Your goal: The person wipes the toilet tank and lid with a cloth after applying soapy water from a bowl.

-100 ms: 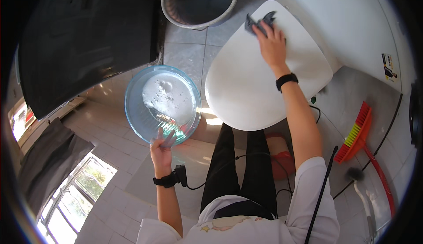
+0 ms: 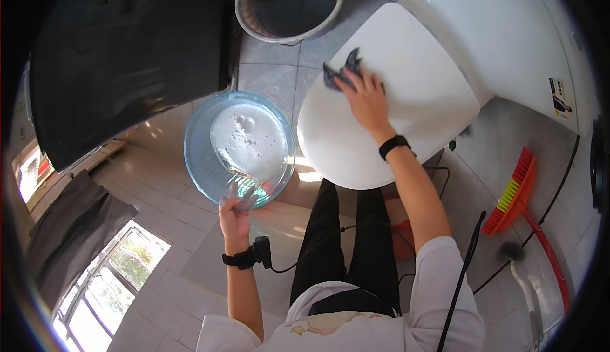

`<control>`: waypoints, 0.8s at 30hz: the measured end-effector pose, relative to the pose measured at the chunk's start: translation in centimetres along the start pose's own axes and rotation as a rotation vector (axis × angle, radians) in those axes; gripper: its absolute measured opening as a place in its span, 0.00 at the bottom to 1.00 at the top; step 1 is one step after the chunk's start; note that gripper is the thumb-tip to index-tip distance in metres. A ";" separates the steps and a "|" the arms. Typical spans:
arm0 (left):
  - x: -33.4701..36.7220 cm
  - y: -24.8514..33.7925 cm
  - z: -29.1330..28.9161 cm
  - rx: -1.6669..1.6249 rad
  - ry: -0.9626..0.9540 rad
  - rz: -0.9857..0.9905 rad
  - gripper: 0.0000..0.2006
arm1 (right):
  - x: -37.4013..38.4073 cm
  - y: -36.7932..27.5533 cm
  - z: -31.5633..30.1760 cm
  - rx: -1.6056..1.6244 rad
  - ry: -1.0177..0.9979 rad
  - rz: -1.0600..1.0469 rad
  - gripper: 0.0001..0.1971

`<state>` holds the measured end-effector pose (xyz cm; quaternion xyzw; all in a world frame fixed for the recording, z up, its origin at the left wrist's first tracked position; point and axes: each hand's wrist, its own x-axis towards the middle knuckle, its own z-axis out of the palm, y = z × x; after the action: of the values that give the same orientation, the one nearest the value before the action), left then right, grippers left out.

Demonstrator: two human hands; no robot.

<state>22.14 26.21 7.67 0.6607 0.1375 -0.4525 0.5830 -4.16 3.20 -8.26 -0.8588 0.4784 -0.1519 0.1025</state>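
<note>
My right hand (image 2: 367, 98) presses a dark grey cloth (image 2: 343, 75) against the white toilet lid (image 2: 346, 145), its fingers bent over the bunched fabric. The lid is down, and the cloth lies toward its left edge. On the left, my left hand (image 2: 235, 215) grips the near rim of a clear blue plastic basin (image 2: 196, 155). Some of its fingers reach over the rim and look bluish there. White foam (image 2: 251, 136) covers liquid gathered on the far side of the basin.
A bucket (image 2: 246, 18) of dark water stands at the back. To the right are an orange broom (image 2: 518, 190) and a round-headed brush (image 2: 511, 250). A large black panel (image 2: 127, 79) fills the upper left. A dark cable (image 2: 467, 263) runs past my right sleeve.
My right hand has slid the cloth left and nearer over the lid. The basin and my left hand appear shifted slightly right.
</note>
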 end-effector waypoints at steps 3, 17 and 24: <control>-0.3 0.1 1.1 0.019 0.010 0.005 0.23 | -4.9 -5.4 0.6 0.154 -0.212 -0.115 0.21; -1.2 0.3 4.9 0.086 -0.123 -0.023 0.28 | -8.9 3.6 -3.5 0.027 -0.124 0.014 0.22; -1.3 0.2 5.9 0.115 -0.141 -0.031 0.30 | -6.5 14.2 -7.1 -0.219 0.201 0.411 0.21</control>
<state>19.01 21.30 9.33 0.6571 0.0800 -0.5140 0.5455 -21.17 1.17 -7.23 -0.7301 0.6643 -0.1599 -0.0104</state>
